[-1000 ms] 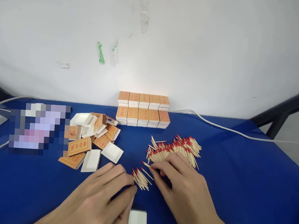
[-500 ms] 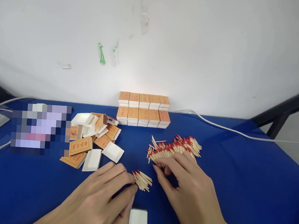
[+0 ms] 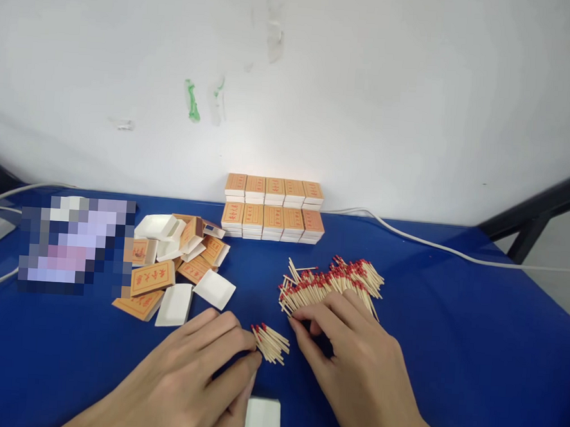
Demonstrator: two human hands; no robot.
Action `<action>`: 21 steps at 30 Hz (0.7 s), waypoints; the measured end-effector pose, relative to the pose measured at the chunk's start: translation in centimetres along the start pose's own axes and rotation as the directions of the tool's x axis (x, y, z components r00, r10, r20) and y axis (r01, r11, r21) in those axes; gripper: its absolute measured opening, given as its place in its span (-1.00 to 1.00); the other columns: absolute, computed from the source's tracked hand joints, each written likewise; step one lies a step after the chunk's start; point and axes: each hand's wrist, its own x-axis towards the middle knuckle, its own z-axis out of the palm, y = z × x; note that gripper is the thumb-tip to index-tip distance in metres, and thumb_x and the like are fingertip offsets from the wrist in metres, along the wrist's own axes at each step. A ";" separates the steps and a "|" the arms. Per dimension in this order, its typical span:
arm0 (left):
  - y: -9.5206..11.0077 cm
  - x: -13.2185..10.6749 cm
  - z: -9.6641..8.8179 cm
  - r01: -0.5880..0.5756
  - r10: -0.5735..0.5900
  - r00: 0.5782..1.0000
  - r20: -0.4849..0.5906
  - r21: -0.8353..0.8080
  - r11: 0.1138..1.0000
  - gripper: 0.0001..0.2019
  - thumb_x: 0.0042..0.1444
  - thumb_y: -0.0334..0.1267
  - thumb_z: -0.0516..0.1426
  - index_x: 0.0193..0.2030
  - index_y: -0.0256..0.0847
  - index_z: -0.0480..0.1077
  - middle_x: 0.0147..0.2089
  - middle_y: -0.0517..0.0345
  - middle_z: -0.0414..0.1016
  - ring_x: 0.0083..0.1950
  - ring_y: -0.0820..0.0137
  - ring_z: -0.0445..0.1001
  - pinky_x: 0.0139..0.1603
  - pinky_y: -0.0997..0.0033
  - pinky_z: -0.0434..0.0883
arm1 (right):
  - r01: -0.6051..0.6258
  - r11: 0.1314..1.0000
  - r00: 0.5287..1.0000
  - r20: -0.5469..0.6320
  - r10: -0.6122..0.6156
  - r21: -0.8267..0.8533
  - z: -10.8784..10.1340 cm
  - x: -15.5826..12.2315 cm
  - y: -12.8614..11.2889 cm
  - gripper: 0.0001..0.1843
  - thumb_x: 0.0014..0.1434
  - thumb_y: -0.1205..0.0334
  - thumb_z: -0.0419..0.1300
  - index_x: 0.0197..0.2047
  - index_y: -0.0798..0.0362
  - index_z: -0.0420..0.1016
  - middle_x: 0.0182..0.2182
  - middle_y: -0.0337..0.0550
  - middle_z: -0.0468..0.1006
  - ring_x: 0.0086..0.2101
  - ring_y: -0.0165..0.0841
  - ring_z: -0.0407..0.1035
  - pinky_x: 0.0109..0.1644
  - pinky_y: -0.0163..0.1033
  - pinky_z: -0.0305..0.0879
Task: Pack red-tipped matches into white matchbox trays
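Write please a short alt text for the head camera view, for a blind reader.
The left hand pinches a small bundle of matches on a blue table, while the right hand touches the large match pile. Stacked matchboxes stand behind.

I see a bench (image 3: 450, 352) under a blue cover. A big heap of red-tipped matches (image 3: 333, 284) lies right of centre, with a small bundle of matches (image 3: 271, 345) just near-left of it. A white tray (image 3: 262, 421) sits at the near edge. Loose orange sleeves and white trays (image 3: 175, 265) litter the left. 2 rows of 5 matchbox stacks (image 3: 272, 208) stand far, and a white cable (image 3: 432, 247) runs off right.
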 end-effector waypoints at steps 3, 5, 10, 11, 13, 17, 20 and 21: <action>0.0 0.0 0.0 -0.010 0.010 1.000 -0.013 -0.002 1.000 -0.79 0.41 -0.55 0.14 -0.04 -0.27 0.60 -0.09 0.06 0.67 -0.06 0.24 0.61 0.05 0.16 0.64 | -0.013 1.000 1.000 0.026 0.012 0.029 0.0 -0.1 -0.1 -0.82 0.42 0.38 0.32 -0.25 -0.05 0.59 -0.33 -0.24 0.58 -0.32 -0.30 0.50 -0.38 -0.21 0.33; 0.0 0.0 0.0 -0.011 0.011 1.000 -0.016 0.001 1.000 -0.79 0.41 -0.55 0.14 -0.04 -0.27 0.60 -0.09 0.06 0.67 -0.06 0.24 0.62 0.04 0.16 0.64 | -0.032 0.997 0.998 0.052 0.029 0.073 0.0 -0.2 -0.2 -0.82 0.40 0.38 0.35 -0.25 -0.07 0.60 -0.34 -0.26 0.57 -0.32 -0.30 0.50 -0.38 -0.22 0.35; 0.0 0.0 0.1 0.002 -0.002 1.000 -0.001 0.002 1.000 -0.80 0.41 -0.55 0.15 -0.06 -0.26 0.58 -0.07 0.05 0.68 -0.04 0.25 0.63 0.08 0.16 0.64 | -0.026 0.993 0.992 0.129 0.011 0.114 -0.1 -0.2 -0.4 -0.79 0.43 0.37 0.32 -0.27 -0.07 0.55 -0.34 -0.24 0.56 -0.29 -0.27 0.52 -0.34 -0.22 0.43; 0.0 0.1 0.1 -0.002 0.002 1.000 -0.007 0.007 1.000 -0.80 0.41 -0.55 0.15 -0.07 -0.26 0.58 -0.08 0.05 0.68 -0.05 0.25 0.63 0.07 0.17 0.65 | -0.002 0.996 0.991 0.133 -0.010 0.090 -0.2 -0.1 -0.4 -0.79 0.47 0.36 0.28 -0.25 -0.06 0.54 -0.32 -0.22 0.57 -0.28 -0.25 0.53 -0.35 -0.22 0.43; 0.0 0.3 0.0 -0.008 0.008 1.000 -0.026 0.021 1.000 -0.79 0.41 -0.54 0.13 -0.10 -0.25 0.58 -0.11 0.06 0.68 -0.07 0.25 0.64 0.06 0.18 0.65 | 0.041 0.999 0.991 0.124 -0.045 0.032 -0.4 0.1 -0.5 -0.77 0.54 0.32 0.19 -0.22 -0.04 0.52 -0.29 -0.18 0.59 -0.28 -0.23 0.55 -0.38 -0.20 0.44; 0.0 0.3 0.3 -0.021 0.022 0.999 -0.048 0.019 1.000 -0.80 0.40 -0.55 0.14 -0.12 -0.26 0.58 -0.14 0.07 0.67 -0.10 0.26 0.63 0.01 0.19 0.63 | 0.048 0.999 0.998 0.044 -0.047 -0.018 -1.0 0.4 -0.5 -0.74 0.62 0.23 0.10 -0.18 -0.04 0.48 -0.26 -0.14 0.62 -0.28 -0.23 0.59 -0.36 -0.19 0.50; -0.2 -0.2 0.8 -0.027 0.028 0.996 -0.082 0.003 1.000 -0.79 0.41 -0.54 0.13 -0.08 -0.27 0.58 -0.11 0.05 0.67 -0.09 0.26 0.60 0.02 0.18 0.61 | -0.007 0.996 1.000 -0.001 0.007 0.089 -1.3 0.5 -0.6 -0.77 0.64 0.22 0.08 -0.12 -0.05 0.47 -0.29 -0.20 0.65 -0.35 -0.33 0.60 -0.32 -0.26 0.53; -0.3 -0.4 0.9 -0.027 0.028 0.996 -0.088 0.004 1.000 -0.79 0.42 -0.54 0.12 -0.06 -0.26 0.59 -0.10 0.05 0.67 -0.08 0.25 0.60 0.03 0.17 0.60 | -0.032 0.988 0.999 -0.005 0.033 0.149 -1.4 0.5 -0.7 -0.80 0.63 0.24 0.10 -0.11 -0.05 0.47 -0.32 -0.25 0.65 -0.40 -0.37 0.59 -0.32 -0.30 0.53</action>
